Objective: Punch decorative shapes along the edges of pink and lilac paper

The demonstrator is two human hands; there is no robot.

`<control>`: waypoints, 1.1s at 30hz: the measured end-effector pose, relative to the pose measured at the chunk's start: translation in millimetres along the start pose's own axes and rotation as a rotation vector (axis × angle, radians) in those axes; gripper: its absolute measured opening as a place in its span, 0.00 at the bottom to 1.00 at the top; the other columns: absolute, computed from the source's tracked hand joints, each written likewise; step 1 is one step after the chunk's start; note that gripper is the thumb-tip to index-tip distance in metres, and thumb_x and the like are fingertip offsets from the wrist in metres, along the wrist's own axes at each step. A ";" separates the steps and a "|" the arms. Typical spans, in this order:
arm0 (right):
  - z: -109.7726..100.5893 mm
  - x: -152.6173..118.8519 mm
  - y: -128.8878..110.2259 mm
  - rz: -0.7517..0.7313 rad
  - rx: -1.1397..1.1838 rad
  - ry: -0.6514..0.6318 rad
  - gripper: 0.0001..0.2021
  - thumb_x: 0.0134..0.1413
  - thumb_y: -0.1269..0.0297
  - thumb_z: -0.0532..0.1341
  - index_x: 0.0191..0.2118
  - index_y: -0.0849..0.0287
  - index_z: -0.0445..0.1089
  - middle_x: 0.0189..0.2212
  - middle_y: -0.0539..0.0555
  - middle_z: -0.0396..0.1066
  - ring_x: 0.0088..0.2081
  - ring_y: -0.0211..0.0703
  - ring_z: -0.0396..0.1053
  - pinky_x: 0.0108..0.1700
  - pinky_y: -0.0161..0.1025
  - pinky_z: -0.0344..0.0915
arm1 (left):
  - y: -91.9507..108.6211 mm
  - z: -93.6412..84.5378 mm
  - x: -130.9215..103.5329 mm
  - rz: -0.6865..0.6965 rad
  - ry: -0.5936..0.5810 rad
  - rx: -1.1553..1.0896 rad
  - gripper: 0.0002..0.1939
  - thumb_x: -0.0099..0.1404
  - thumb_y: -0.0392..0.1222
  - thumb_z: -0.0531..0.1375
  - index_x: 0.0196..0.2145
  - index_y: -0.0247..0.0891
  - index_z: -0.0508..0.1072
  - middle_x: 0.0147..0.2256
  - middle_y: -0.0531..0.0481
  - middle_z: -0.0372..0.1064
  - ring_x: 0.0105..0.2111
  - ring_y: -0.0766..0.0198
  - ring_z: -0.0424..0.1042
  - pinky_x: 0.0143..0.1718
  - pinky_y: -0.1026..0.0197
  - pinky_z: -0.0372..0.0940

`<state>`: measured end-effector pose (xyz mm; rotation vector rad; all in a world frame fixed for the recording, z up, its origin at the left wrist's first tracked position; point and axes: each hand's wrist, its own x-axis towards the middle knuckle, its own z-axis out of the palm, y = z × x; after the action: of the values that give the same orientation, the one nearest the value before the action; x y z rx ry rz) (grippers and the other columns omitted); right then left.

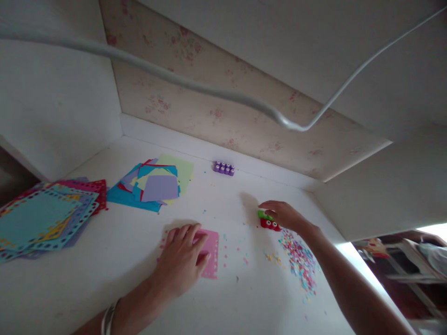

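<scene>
My left hand (185,260) lies with its fingers spread on a pink sheet of paper (209,260), pressing it to the white table. Small punched holes run along the sheet's edges. Farther right, my right hand (281,213) has its fingers curled over a small green block with white spots (264,215); its palm hides part of it. Touching that one is a red block with white round spots (270,224). A similar purple block (224,168) sits by the back wall, apart from both hands.
Punched coloured sheets (38,216) are stacked at the left. Behind the left hand lies a pile of plain coloured paper pieces (160,186). Confetti dots (298,260) are heaped under my right forearm, with more scattered nearby. A white cable (195,83) hangs across the view.
</scene>
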<state>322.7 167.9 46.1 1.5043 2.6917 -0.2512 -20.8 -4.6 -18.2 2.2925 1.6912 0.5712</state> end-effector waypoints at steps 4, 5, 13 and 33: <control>5.2 39.2 -14.0 0.058 -0.005 0.111 0.16 0.65 0.66 0.53 0.51 0.52 0.76 0.50 0.55 0.77 0.49 0.49 0.76 0.54 0.45 0.69 | -3.4 -0.1 0.8 0.022 -0.021 -0.026 0.14 0.68 0.44 0.58 0.50 0.49 0.75 0.58 0.46 0.67 0.57 0.48 0.64 0.56 0.41 0.55; 9.3 54.2 -18.4 0.065 0.002 0.133 0.17 0.66 0.65 0.52 0.51 0.52 0.76 0.51 0.54 0.77 0.50 0.48 0.75 0.55 0.45 0.69 | -4.4 -0.3 1.2 0.036 -0.025 -0.032 0.13 0.68 0.43 0.57 0.49 0.50 0.75 0.59 0.46 0.66 0.58 0.49 0.64 0.56 0.40 0.54; 37.9 169.7 -38.7 0.121 0.043 0.263 0.24 0.64 0.73 0.53 0.64 0.63 0.62 0.64 0.62 0.61 0.66 0.50 0.57 0.67 0.48 0.55 | -10.4 1.8 3.9 0.010 0.001 -0.038 0.18 0.71 0.48 0.55 0.56 0.45 0.71 0.62 0.43 0.63 0.62 0.50 0.60 0.61 0.41 0.51; 70.9 19.4 -125.1 0.094 0.478 0.218 0.15 0.66 0.58 0.56 0.54 0.54 0.70 0.45 0.55 0.79 0.45 0.44 0.78 0.46 0.39 0.73 | -3.3 -15.9 14.5 -0.137 -0.021 -0.623 0.08 0.65 0.35 0.57 0.40 0.40 0.74 0.38 0.50 0.76 0.42 0.59 0.75 0.45 0.60 0.66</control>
<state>203.6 108.2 -11.4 1.8677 2.8528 -0.8217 -27.0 9.5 -2.8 1.7210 1.3861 0.8886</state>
